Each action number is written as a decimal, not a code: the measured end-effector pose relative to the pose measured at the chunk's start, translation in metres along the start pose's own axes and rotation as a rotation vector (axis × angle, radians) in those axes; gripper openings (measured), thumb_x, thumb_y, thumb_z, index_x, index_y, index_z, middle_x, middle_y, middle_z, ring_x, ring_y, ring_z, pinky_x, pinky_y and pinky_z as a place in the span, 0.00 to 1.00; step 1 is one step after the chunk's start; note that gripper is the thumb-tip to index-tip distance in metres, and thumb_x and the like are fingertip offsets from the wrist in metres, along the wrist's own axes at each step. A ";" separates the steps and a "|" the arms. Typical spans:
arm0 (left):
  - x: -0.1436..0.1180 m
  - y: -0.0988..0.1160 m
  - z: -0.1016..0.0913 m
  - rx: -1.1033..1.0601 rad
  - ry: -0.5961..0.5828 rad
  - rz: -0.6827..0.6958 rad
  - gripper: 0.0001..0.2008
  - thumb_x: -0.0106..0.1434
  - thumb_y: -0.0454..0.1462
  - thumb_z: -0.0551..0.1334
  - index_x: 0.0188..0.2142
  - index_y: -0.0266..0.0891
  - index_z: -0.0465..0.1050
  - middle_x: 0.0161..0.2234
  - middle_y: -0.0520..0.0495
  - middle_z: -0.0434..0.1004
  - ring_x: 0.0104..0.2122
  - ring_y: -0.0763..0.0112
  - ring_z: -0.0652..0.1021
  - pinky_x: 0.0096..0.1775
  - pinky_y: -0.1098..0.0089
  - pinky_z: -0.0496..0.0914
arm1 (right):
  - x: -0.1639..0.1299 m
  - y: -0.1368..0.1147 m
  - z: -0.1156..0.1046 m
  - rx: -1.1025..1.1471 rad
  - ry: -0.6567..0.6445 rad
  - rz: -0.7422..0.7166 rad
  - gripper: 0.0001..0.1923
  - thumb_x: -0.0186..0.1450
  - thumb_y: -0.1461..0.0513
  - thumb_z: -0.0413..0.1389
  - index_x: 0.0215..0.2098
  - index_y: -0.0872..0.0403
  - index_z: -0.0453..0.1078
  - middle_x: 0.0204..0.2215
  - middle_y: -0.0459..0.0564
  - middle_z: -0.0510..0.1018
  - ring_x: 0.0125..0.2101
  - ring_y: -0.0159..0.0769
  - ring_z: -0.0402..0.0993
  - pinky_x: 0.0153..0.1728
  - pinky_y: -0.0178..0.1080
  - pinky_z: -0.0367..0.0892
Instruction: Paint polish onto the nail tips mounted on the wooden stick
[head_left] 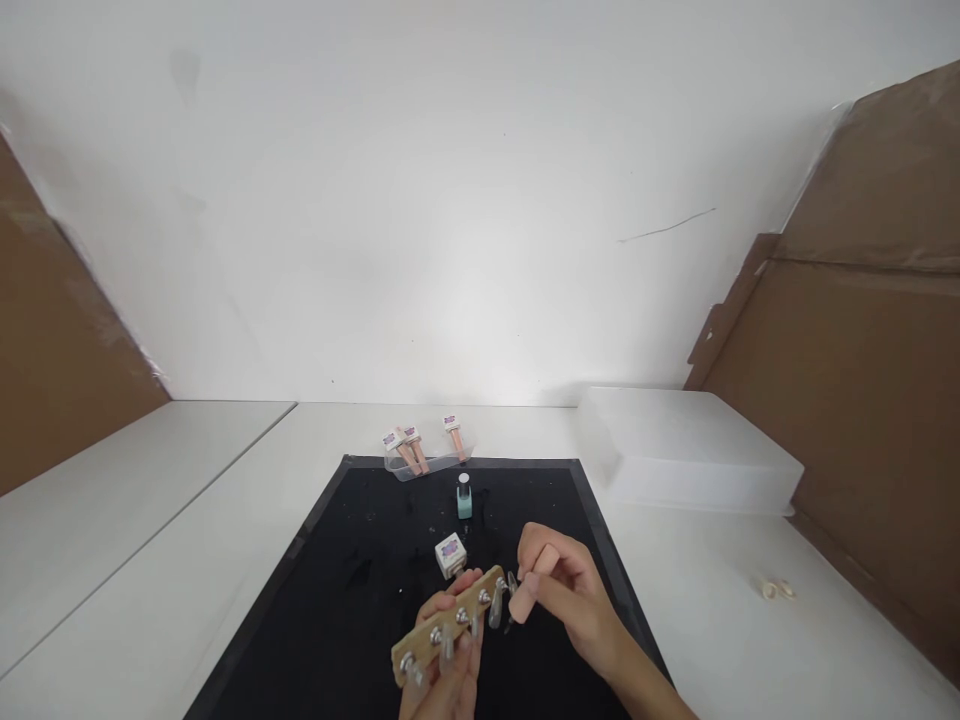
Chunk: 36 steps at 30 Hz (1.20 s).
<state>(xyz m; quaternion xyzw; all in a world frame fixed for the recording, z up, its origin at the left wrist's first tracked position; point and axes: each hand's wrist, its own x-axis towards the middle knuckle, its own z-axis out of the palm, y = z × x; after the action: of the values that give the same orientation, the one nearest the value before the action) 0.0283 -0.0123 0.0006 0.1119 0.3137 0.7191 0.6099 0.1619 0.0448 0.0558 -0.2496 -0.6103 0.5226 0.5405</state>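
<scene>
My left hand (454, 690) grips a wooden nail-tip stand (420, 645), held at a slant above the black mat. Several clear false nails (496, 606) sit on metal mounts along the stand. My right hand (574, 590) pinches a peach-coloured nail polish cap (534, 585) near the stand's right end. Whether a brush on the cap touches a nail there is too small to tell. Just behind the stand is a white nail polish bottle (451, 553) with a colourful label. Farther back on the mat stands a mint-green nail polish bottle (464, 500).
A clear tray (409, 474) with 3 peach-capped polish bottles (454, 438) lies at the black mat's (337, 580) far edge. To the right stands a translucent plastic box (690, 450). Two small cream rings (769, 590) lie on the white table. Cardboard panels (870, 360) flank both sides.
</scene>
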 end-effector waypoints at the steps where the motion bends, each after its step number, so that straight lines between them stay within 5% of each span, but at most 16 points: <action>1: 0.000 0.000 0.000 -0.004 -0.004 0.005 0.14 0.45 0.31 0.70 0.33 0.43 0.76 0.42 0.48 0.80 0.54 0.54 0.69 0.57 0.61 0.61 | 0.000 -0.002 0.001 -0.033 -0.018 -0.013 0.11 0.61 0.62 0.56 0.21 0.53 0.68 0.19 0.45 0.68 0.23 0.34 0.61 0.26 0.37 0.55; 19: -0.003 0.001 0.003 -0.012 0.027 -0.046 0.14 0.46 0.31 0.70 0.34 0.43 0.77 0.40 0.47 0.81 0.53 0.56 0.70 0.55 0.63 0.64 | 0.001 -0.004 0.004 -0.257 0.010 -0.026 0.11 0.59 0.68 0.53 0.20 0.53 0.65 0.19 0.44 0.70 0.25 0.35 0.63 0.29 0.37 0.58; 26: -0.001 -0.001 -0.004 -0.079 -0.002 -0.088 0.14 0.48 0.26 0.67 0.34 0.43 0.78 0.41 0.46 0.81 0.49 0.59 0.74 0.54 0.62 0.64 | 0.001 0.001 0.006 -0.053 0.097 0.091 0.12 0.61 0.64 0.53 0.20 0.53 0.62 0.20 0.42 0.66 0.20 0.30 0.62 0.23 0.34 0.60; 36: 0.009 -0.001 -0.015 -0.244 -0.038 -0.156 0.19 0.59 0.25 0.55 0.39 0.48 0.78 0.40 0.50 0.82 0.47 0.67 0.76 0.49 0.70 0.69 | 0.007 0.014 -0.007 0.237 0.405 0.223 0.12 0.62 0.53 0.54 0.29 0.53 0.66 0.17 0.40 0.62 0.17 0.27 0.56 0.20 0.32 0.56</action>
<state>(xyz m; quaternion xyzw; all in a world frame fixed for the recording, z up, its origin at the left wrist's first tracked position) 0.0187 -0.0080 -0.0136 0.0257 0.2201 0.7002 0.6787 0.1626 0.0585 0.0450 -0.3499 -0.3927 0.5863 0.6161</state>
